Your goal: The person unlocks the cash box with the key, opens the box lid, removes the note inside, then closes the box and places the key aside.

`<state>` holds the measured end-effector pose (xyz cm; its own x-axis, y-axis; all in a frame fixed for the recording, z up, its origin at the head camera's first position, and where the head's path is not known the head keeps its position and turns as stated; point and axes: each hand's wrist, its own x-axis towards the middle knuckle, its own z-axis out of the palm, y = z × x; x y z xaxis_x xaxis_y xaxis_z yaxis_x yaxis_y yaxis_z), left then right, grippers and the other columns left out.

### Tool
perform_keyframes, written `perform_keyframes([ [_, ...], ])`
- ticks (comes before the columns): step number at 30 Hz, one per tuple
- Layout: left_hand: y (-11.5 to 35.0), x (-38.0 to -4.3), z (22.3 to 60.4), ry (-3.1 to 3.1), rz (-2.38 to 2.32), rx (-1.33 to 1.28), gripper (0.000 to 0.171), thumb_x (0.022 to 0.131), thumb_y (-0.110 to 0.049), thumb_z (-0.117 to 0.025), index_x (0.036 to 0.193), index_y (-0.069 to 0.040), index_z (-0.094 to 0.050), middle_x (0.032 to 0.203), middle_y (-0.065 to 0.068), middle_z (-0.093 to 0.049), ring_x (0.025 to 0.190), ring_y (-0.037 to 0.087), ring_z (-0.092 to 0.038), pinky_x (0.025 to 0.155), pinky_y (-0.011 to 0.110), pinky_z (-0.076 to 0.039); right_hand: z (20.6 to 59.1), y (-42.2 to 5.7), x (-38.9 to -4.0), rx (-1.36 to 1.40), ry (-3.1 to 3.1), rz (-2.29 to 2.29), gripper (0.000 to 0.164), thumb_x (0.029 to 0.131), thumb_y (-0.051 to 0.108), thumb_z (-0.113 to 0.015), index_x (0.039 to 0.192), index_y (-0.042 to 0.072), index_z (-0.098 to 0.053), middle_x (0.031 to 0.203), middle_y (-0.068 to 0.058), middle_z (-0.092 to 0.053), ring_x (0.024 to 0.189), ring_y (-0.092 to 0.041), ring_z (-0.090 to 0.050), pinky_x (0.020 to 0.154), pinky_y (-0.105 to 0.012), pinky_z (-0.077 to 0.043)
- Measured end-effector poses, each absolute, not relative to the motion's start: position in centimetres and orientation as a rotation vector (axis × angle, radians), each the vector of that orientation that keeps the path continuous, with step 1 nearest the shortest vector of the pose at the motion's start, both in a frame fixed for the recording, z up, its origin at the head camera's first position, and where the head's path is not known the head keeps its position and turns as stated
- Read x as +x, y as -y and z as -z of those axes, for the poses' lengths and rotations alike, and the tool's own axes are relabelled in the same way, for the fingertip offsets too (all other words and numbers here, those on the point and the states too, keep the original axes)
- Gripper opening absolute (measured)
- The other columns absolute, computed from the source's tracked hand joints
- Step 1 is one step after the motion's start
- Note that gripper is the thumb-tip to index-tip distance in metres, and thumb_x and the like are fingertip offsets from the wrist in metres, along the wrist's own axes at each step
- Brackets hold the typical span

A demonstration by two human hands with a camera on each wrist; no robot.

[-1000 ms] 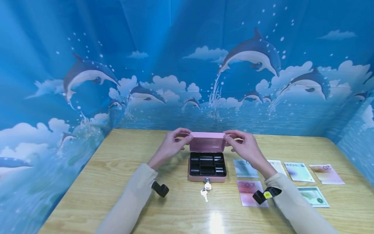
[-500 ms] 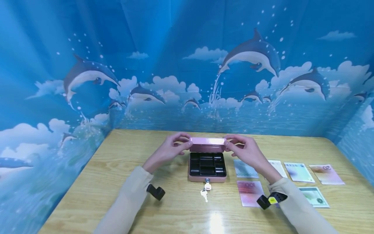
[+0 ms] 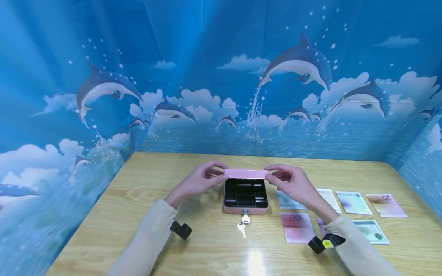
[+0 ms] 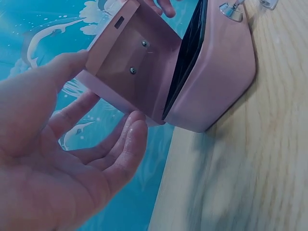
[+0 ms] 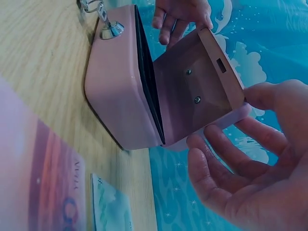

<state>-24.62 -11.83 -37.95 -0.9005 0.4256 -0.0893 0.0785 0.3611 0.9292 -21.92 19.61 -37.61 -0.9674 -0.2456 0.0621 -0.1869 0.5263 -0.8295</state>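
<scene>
A pink cash box stands on the table with its lid tilted part-way up at the back. Inside lies a black compartment tray. My left hand pinches the lid's left front corner between thumb and fingers; in the left wrist view, the thumb is on the rim. At the opposite corner, my right hand pinches the lid the same way. Keys hang from the lock on the box front, one of them in it.
Several banknotes lie on the table right of the box, among them a red 100 note, a green note and a 20 note. My right forearm passes over some of them. A blue dolphin-print curtain hangs behind the wooden table.
The lid has swung forward and down from nearly upright, both hands lowering with it. The box, keys and banknotes have stayed in place.
</scene>
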Motion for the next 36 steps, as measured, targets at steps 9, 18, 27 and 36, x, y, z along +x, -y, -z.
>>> perform_keyframes([
  [9,12.1,-23.7,38.4,-2.336,-1.541,0.469,0.037,0.094,-0.033,-0.074,0.129,-0.026,-0.065,0.134,0.005,-0.067,0.115,0.023,-0.068,0.101,0.047,-0.057,38.3,-19.6,-20.7,-0.372,-2.747,1.413,0.039,0.096,0.047,-0.069,0.128,0.024,-0.070,0.113,-0.004,-0.076,0.099,-0.018,-0.072,0.080,-0.031,-0.060],
  [18,12.3,-23.1,39.1,-2.379,-1.531,0.500,0.042,0.089,-0.030,-0.080,0.128,-0.023,-0.067,0.128,0.003,-0.069,0.111,0.022,-0.068,0.090,0.037,-0.060,39.1,-19.6,-19.8,-0.394,-2.726,1.450,0.037,0.094,0.038,-0.073,0.126,0.019,-0.071,0.112,-0.006,-0.077,0.096,-0.023,-0.074,0.078,-0.024,-0.061],
  [27,12.3,-22.3,39.7,-2.410,-1.493,0.496,0.043,0.084,-0.029,-0.085,0.123,-0.022,-0.070,0.123,0.004,-0.072,0.107,0.020,-0.070,0.085,0.033,-0.062,39.8,-19.6,-19.1,-0.445,-2.748,1.430,0.029,0.091,0.027,-0.078,0.119,0.020,-0.074,0.111,-0.002,-0.078,0.095,-0.013,-0.073,0.076,-0.023,-0.061],
  [36,12.2,-22.0,40.0,-2.452,-1.423,0.538,0.046,0.078,-0.027,-0.089,0.120,-0.022,-0.070,0.125,0.003,-0.070,0.104,0.018,-0.070,0.089,0.034,-0.062,40.2,-19.6,-18.7,-0.470,-2.790,1.384,0.029,0.087,0.023,-0.082,0.114,0.017,-0.076,0.106,-0.002,-0.078,0.093,-0.009,-0.072,0.075,-0.022,-0.061],
])
